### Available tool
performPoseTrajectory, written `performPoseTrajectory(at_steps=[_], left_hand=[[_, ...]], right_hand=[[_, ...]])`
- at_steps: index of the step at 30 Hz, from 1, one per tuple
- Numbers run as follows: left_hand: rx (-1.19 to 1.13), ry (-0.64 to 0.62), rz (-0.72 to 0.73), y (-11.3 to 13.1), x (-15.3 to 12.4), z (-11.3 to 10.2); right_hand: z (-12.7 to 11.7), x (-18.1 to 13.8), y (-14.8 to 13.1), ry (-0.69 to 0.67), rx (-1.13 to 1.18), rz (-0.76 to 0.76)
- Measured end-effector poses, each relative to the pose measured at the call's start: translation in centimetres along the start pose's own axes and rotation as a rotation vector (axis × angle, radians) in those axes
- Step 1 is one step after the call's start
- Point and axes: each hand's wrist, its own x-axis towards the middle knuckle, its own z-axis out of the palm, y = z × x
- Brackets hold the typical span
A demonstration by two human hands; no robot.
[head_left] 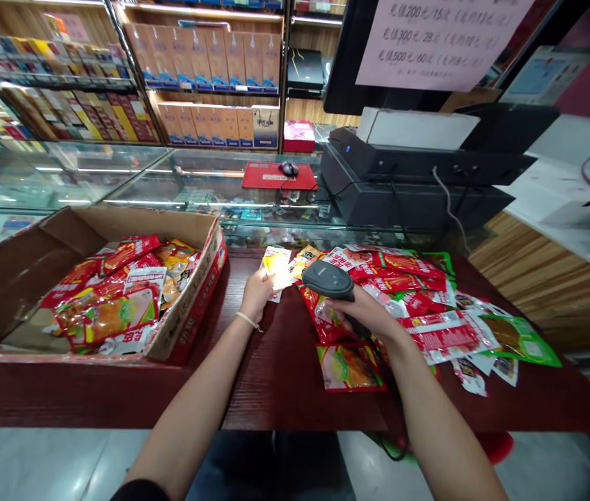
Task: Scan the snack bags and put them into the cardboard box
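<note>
My left hand [257, 291] grips a small snack packet [277, 263] that is brightly lit in white and yellow. Wrapped round the handle of a black barcode scanner [327, 278] is my right hand [360, 309], and the scanner's head points left toward that packet. Under and beyond the scanner lies a heap of red, white and green snack packets [404, 282]. One packet with a red border [351, 367] lies flat near the table's front edge. To the left, an open cardboard box [190, 327] holds several more packets [117, 299].
The dark red table [274, 390] meets a glass counter [211, 188] behind. On the glass are a red mat [261, 175], a mouse [289, 168] and black machines [415, 188] below a monitor [344, 62]. A black cable [402, 424] hangs from the front edge. Shelves [206, 90] of boxes stand behind.
</note>
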Motion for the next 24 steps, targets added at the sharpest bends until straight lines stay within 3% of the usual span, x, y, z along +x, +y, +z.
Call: performPoseTrajectory(at_steps=[9, 15, 19, 22, 24], left_hand=[[-0.038, -0.012, -0.004, 0.5, -0.4, 0.0], [0.063, 0.01, 0.136, 0.6, -1.0, 1.1], [0.134, -0.011, 0.339, 4.0, -2.6, 2.8], [0.247, -0.047, 0.506, 8.3, -5.1, 3.3], [0.452, -0.002, 0.625, 11.5, -7.4, 2.8]], right_hand=[[0.0, -0.2, -0.4, 0.03, 0.035, 0.002], [-0.1, 0.2, 0.3, 0.131, 0.179, -0.034], [-0.4, 0.3, 0.7, 0.17, 0.268, -0.088], [-0.4, 0.1, 0.8, 0.181, 0.295, -0.125], [-0.2, 0.0, 0.7, 0.184, 0.307, -0.138]])
